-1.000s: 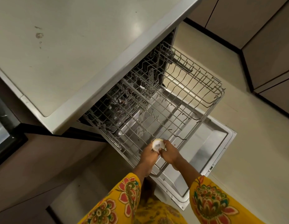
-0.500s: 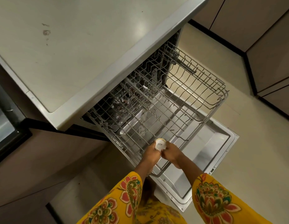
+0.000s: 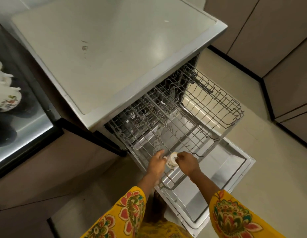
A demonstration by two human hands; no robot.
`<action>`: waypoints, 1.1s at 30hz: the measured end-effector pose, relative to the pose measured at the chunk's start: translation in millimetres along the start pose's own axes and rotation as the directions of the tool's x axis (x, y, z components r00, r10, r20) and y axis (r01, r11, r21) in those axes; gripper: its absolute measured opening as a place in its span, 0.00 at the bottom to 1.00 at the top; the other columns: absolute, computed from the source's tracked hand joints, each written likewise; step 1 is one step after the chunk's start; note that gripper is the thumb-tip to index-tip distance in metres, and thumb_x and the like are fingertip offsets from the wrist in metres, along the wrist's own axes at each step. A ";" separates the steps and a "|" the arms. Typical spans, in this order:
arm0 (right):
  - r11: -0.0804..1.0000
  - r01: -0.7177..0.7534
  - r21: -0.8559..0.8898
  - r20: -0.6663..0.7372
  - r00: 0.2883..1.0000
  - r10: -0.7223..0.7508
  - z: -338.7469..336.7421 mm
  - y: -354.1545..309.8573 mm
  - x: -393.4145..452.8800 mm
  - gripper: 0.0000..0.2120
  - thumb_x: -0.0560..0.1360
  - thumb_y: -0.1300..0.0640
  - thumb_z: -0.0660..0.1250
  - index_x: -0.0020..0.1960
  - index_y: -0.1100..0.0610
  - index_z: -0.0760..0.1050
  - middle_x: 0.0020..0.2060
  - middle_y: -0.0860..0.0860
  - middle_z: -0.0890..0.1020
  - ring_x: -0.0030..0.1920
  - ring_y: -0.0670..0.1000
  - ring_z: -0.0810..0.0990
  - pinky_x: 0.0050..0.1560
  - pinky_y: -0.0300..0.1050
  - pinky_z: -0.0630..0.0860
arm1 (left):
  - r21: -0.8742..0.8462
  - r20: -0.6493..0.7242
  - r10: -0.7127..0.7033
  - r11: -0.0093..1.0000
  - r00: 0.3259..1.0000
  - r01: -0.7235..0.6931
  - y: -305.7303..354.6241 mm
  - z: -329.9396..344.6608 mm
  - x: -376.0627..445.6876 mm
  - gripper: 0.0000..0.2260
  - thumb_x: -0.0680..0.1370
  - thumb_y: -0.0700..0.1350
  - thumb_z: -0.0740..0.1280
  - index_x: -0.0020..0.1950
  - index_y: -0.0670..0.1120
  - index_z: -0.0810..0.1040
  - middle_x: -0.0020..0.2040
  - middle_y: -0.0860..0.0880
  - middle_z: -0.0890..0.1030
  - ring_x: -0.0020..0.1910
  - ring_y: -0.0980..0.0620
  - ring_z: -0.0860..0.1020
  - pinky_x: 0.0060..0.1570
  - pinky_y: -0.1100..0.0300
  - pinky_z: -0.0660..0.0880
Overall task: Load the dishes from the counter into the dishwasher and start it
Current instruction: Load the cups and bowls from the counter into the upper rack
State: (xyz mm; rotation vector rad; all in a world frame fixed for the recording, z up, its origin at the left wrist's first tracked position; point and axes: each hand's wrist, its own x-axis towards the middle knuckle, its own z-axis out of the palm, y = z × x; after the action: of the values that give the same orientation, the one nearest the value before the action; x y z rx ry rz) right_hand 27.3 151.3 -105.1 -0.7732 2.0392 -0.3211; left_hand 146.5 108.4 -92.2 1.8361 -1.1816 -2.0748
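Note:
A small white cup (image 3: 172,161) with a floral print sits upside down at the near left corner of the pulled-out upper wire rack (image 3: 223,107) of the open dishwasher. My right hand (image 3: 186,162) grips the cup from the right, fingers curled over its base. On the cup's left side rests my left hand (image 3: 156,163), its fingers stretched out toward the rack. Below the rack, the dishwasher door (image 3: 223,170) lies folded down flat.
The dishwasher's pale top (image 3: 115,48) fills the upper middle. At far left, white floral dishes (image 3: 6,100) stand on a dark, shiny counter (image 3: 29,127). Beige cabinet fronts (image 3: 278,40) line the right side beyond the tiled floor (image 3: 273,169).
The cup has gone lower and tilted into the rack's near corner. My left hand's fingers have loosened from it. The view has swung left, bringing the counter dishes into sight.

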 end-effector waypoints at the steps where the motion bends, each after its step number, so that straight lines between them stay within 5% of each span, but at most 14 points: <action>1: 0.999 0.036 -0.012 0.016 0.999 -0.035 0.4 -9.0 -3.9 0.15 0.78 0.59 0.61 0.64 0.60 0.75 0.61 0.57 0.78 0.62 0.56 0.74 0.61 0.44 0.69 | -0.017 -0.019 0.031 0.999 0.999 -0.031 2.3 -8.3 -2.7 0.20 0.82 0.37 0.56 0.74 0.47 0.65 0.72 0.44 0.67 0.69 0.46 0.67 0.64 0.57 0.66; 9: 0.936 0.345 0.074 0.165 0.921 -0.353 27.9 -108.6 -37.7 0.04 0.77 0.58 0.64 0.47 0.53 0.77 0.45 0.52 0.80 0.50 0.53 0.79 0.54 0.48 0.74 | -0.262 -0.366 0.220 0.908 0.904 -0.326 21.8 -86.7 -47.8 0.13 0.82 0.42 0.59 0.65 0.43 0.74 0.61 0.46 0.77 0.63 0.48 0.73 0.66 0.54 0.69; 13: 0.865 0.456 0.208 0.191 0.848 -0.493 54.7 -170.8 -68.0 0.06 0.77 0.56 0.64 0.46 0.56 0.79 0.40 0.52 0.81 0.43 0.52 0.79 0.51 0.52 0.76 | -0.346 -0.558 0.296 0.766 0.775 -0.542 33.2 -129.4 -84.9 0.09 0.82 0.41 0.59 0.50 0.47 0.78 0.43 0.51 0.80 0.45 0.54 0.77 0.42 0.69 0.76; 18: 0.754 0.534 0.383 0.191 0.753 -0.630 75.3 -247.6 -106.9 0.12 0.77 0.49 0.63 0.44 0.55 0.81 0.41 0.53 0.84 0.45 0.53 0.83 0.53 0.54 0.79 | -0.318 -0.744 0.339 0.578 0.575 -0.752 63.6 -188.1 -128.8 0.11 0.82 0.42 0.57 0.57 0.40 0.76 0.44 0.47 0.79 0.43 0.53 0.77 0.39 0.67 0.76; 22: 0.701 0.580 0.415 0.166 0.709 -0.685 83.5 -297.3 -119.4 0.12 0.77 0.49 0.62 0.41 0.54 0.79 0.40 0.54 0.83 0.44 0.53 0.81 0.53 0.55 0.77 | -0.231 -0.812 0.354 0.537 0.465 -0.811 86.5 -234.2 -141.5 0.10 0.82 0.45 0.57 0.48 0.46 0.76 0.43 0.51 0.77 0.43 0.55 0.75 0.46 0.62 0.72; 25: 0.683 0.582 0.441 0.170 0.693 -0.701 93.6 -328.2 -117.9 0.10 0.78 0.49 0.61 0.44 0.53 0.78 0.40 0.51 0.80 0.44 0.50 0.77 0.54 0.54 0.76 | -0.234 -0.834 0.328 0.518 0.444 -0.823 99.7 -259.6 -138.7 0.09 0.82 0.46 0.57 0.45 0.49 0.74 0.41 0.53 0.73 0.41 0.58 0.72 0.46 0.61 0.69; 29: 0.686 0.571 0.451 0.197 0.686 -0.701 107.4 -365.2 -109.4 0.11 0.79 0.51 0.60 0.59 0.52 0.75 0.47 0.46 0.78 0.51 0.46 0.75 0.61 0.48 0.72 | -0.236 -0.836 0.313 0.538 0.451 -0.810 112.6 -286.6 -123.4 0.16 0.83 0.48 0.55 0.65 0.42 0.71 0.56 0.48 0.75 0.56 0.52 0.72 0.62 0.56 0.67; 33: 0.675 0.585 0.450 0.208 0.666 -0.716 118.7 -400.7 -107.9 0.19 0.80 0.55 0.59 0.71 0.55 0.65 0.55 0.45 0.73 0.55 0.43 0.71 0.59 0.38 0.67 | -0.248 -0.814 0.313 0.574 0.489 -0.780 125.9 -316.5 -104.0 0.20 0.83 0.50 0.53 0.73 0.45 0.63 0.69 0.45 0.71 0.67 0.50 0.70 0.66 0.57 0.66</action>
State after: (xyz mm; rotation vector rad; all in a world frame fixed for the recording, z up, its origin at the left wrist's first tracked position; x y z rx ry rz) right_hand 328.2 -80.8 99.5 -1.2345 1.2184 -0.8609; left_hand 404.6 -64.5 81.9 1.3629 -0.6497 -0.9775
